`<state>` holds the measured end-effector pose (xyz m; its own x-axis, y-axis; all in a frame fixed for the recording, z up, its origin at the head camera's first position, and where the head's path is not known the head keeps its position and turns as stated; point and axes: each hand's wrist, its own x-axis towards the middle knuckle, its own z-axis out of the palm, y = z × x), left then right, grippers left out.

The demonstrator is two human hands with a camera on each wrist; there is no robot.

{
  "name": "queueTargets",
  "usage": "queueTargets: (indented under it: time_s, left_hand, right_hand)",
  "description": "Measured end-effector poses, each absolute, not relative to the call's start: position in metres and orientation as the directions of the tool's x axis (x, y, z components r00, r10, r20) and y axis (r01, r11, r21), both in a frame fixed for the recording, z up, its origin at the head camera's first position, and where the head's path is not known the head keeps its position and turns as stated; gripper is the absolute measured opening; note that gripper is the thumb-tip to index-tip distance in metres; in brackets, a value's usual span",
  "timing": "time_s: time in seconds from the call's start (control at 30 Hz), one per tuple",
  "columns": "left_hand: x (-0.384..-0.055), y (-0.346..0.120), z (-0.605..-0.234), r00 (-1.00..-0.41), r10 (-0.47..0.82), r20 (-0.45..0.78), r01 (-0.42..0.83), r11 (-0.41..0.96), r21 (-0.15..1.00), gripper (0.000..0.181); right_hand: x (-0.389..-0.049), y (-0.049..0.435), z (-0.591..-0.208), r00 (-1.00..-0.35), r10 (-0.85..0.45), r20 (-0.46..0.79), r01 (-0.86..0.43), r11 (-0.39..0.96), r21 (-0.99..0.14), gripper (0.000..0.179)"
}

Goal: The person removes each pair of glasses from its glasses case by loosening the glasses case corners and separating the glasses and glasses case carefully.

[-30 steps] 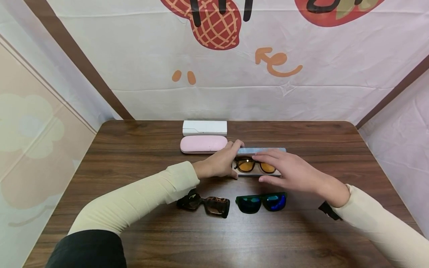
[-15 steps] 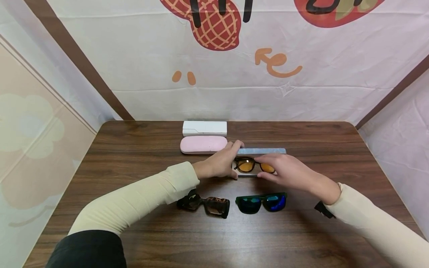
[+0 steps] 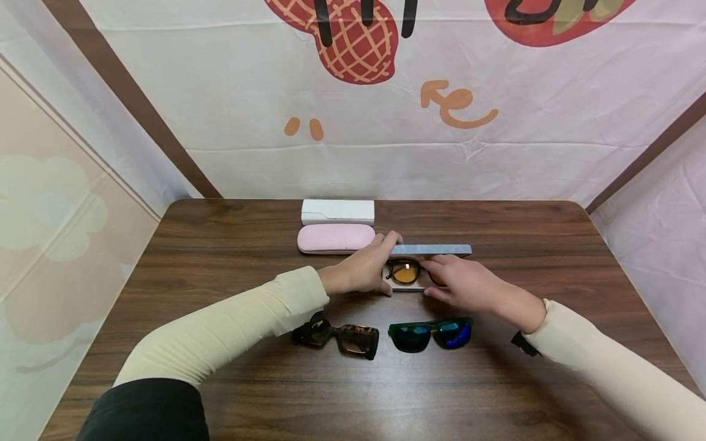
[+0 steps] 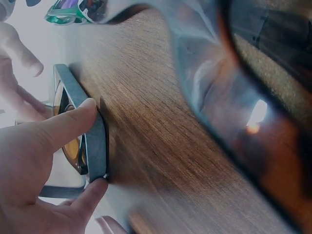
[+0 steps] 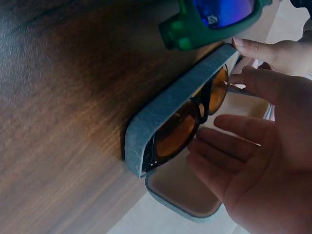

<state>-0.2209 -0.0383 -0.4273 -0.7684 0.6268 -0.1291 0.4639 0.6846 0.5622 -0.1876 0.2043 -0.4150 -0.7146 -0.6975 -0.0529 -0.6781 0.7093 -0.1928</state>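
Note:
In the head view an open blue glasses case [image 3: 432,249] lies on the table with its lid raised at the back. Glasses with orange lenses and a dark frame [image 3: 405,273] lie in its base. My left hand [image 3: 364,266] grips the case's left end, and in the left wrist view the thumb presses the front wall [image 4: 96,141]. Over the right half of the glasses is my right hand [image 3: 469,285]; the right wrist view shows its fingers [image 5: 229,146] fairly straight, close to the lenses. Whether they touch the glasses is unclear.
Tortoiseshell sunglasses [image 3: 355,340] and green-framed sunglasses with blue mirror lenses [image 3: 416,337] lie in front of the case. A pink glasses case [image 3: 335,237] and a white case [image 3: 337,211] stand behind, left. The wooden table [image 3: 265,398] ends at a printed cloth.
My right hand has moved left over the glasses, covering more of the right lens. My left hand has stayed on the end of the case.

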Motion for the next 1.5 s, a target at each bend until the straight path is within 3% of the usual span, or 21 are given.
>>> queueTargets:
  time_s: [0.5,0.97,1.5]
  left_hand:
    - [-0.221,-0.038,-0.428,-0.768,0.629,-0.119,0.471,0.681,0.561,0.096]
    - [-0.222,-0.038,-0.429,-0.767,0.628,-0.134,0.466,0.689,0.555,0.098]
    - [-0.222,-0.038,-0.429,-0.763,0.630,-0.145,0.458,0.685,0.566,0.096]
  right_hand:
    - [-0.188,0.200,-0.422,-0.724,-0.687,-0.054,-0.678,0.724,-0.125,0.058]
    - [-0.189,0.199,-0.427,-0.723,-0.687,0.071,-0.688,0.708,-0.157,0.026]
    - [-0.190,0.197,-0.425,-0.750,-0.649,0.130,-0.661,0.728,-0.179,0.018]
